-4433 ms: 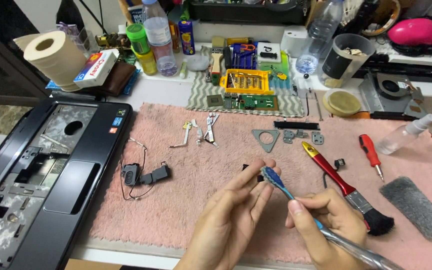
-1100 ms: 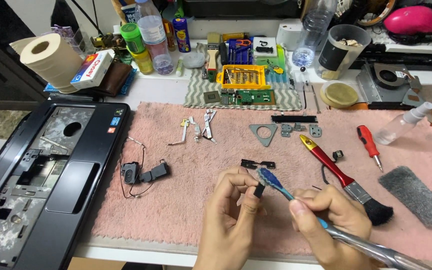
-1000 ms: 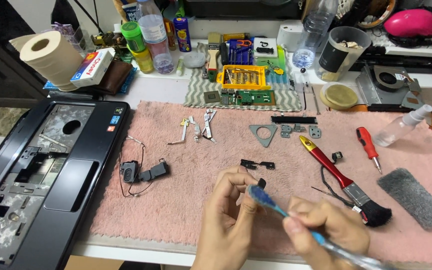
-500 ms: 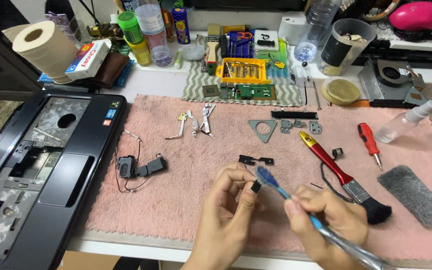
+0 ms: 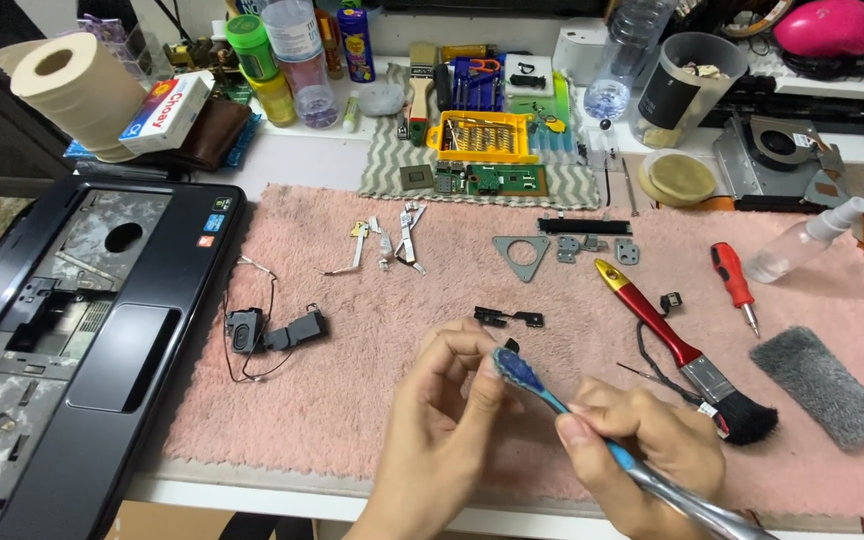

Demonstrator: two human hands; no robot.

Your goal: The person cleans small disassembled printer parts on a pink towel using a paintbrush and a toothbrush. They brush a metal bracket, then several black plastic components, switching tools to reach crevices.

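Both hands shut: left hand [image 5: 442, 420] pinches small black part [image 5: 511, 346], right hand [image 5: 642, 450] grips toothbrush [image 5: 552, 400].

a toothbrush [image 5: 592, 435] with a blue head and a blue-and-silver handle is held slanted over the pink mat [image 5: 352, 330], head up and to the left, handle running down to the right near the mat's front edge. a small black part [image 5: 510, 346] is pinched at the brush head, bristles laid against it; its shape cannot be made out.
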